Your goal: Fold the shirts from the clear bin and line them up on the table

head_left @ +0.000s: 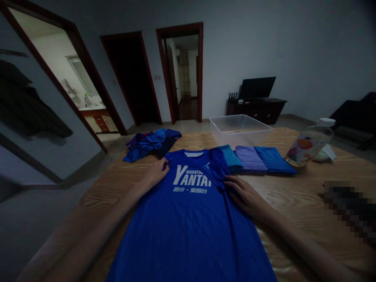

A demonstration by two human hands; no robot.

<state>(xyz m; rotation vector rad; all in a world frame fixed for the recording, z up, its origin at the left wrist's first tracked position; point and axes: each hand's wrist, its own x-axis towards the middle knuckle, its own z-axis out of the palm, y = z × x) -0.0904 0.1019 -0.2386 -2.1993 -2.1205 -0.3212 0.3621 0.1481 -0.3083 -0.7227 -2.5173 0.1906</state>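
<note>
A blue sleeveless running shirt (188, 219) with white "Marathon Yantai" lettering lies flat on the table, its neck away from me. At its left shoulder edge, my left hand (158, 171) is closed with the fabric between its fingers. On the opposite side my right hand (243, 195) rests with fingers stretched over the shirt's edge, where the cloth is partly folded inward and covers the end of the lettering. Just beyond that side lie a folded teal garment (230, 158), a folded lavender garment (250, 158) and a folded blue garment (274, 159) in a row.
Crumpled dark and blue clothes (151, 143) lie at the table's far left. A clear plastic bin (241, 131) stands at the far edge. To the right are a tilted-looking bottle (308, 143) of yellowish liquid, a whitish item (325, 153) and a blurred dark object (351, 205).
</note>
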